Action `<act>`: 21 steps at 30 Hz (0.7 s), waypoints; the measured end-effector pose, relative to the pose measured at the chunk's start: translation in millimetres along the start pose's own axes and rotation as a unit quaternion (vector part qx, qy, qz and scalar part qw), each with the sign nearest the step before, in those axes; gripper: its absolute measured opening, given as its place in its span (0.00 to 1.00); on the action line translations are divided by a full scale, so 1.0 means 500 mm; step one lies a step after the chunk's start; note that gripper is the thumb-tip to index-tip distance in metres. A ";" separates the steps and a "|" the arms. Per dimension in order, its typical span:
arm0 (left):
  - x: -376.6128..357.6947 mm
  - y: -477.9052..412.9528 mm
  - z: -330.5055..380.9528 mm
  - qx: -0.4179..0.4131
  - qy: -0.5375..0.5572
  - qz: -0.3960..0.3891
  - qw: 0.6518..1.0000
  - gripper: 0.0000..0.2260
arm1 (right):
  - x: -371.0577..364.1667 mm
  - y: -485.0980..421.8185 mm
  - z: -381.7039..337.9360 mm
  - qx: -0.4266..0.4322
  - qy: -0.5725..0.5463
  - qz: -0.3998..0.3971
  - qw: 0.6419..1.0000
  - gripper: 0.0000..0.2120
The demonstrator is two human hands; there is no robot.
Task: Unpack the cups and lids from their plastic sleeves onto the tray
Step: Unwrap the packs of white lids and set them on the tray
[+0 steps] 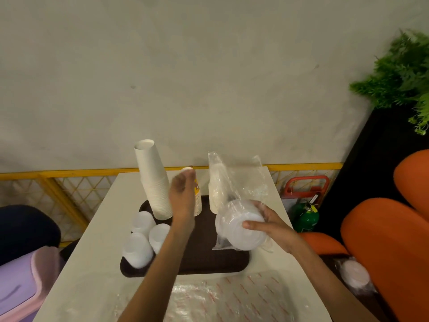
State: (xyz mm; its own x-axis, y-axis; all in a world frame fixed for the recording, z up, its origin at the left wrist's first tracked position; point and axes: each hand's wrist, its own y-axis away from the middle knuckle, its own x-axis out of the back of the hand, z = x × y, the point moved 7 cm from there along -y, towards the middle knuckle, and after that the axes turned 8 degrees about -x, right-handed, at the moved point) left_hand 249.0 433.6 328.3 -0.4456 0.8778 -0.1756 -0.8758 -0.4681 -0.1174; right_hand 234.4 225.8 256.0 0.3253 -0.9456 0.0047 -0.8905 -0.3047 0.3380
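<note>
Right hand (269, 225) around sleeved lids (241, 231) over the tray (209, 259) (left hand (182, 194) blurred, by cups (154, 180))

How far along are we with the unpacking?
Done: bare cup stacks stand on the tray, and an empty sleeve lies in front. In hand: the right hand grips sleeved lids. Remaining: those lids, the upright sleeved stack, another sleeved pack beside the table.

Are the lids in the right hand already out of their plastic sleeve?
No, the lids gripped by the right hand sit inside the clear plastic sleeve, which bunches up above them.
</note>
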 end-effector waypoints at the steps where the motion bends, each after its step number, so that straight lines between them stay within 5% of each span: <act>1: -0.018 0.028 -0.020 0.015 -0.007 -0.030 0.999 0.11 | -0.007 -0.001 -0.009 0.011 -0.010 -0.001 1.000 0.36; 4: -0.068 0.094 -0.053 0.034 -0.023 -0.116 0.992 0.28 | -0.031 -0.002 -0.035 0.040 -0.059 -0.013 0.997 0.30; 7: -0.091 0.114 -0.049 0.016 -0.028 -0.124 0.992 0.25 | -0.045 0.003 -0.064 0.081 -0.113 0.015 0.990 0.28; 12: -0.107 0.141 -0.054 0.076 0.094 -0.058 0.991 0.16 | -0.040 0.005 -0.058 0.147 -0.276 0.190 0.931 0.33; 15: -0.115 0.167 -0.078 0.121 0.140 -0.060 0.981 0.25 | -0.059 0.001 -0.022 0.130 -0.328 0.268 0.896 0.14; 18: -0.115 0.191 -0.106 0.169 0.131 -0.104 0.971 0.43 | -0.051 0.015 -0.015 0.124 -0.303 0.319 0.889 0.16; 21: -0.101 0.178 -0.115 0.159 0.098 -0.137 0.973 0.36 | -0.029 0.025 -0.025 0.124 -0.305 0.302 0.894 0.19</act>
State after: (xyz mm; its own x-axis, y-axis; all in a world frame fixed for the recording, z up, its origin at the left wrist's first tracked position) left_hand 203.9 341.9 270.5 -0.1700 0.9143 -0.3676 -0.9838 -0.1358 0.1171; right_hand 222.8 237.2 271.9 -0.4060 -0.8093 -0.4245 -0.9130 0.3389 0.2272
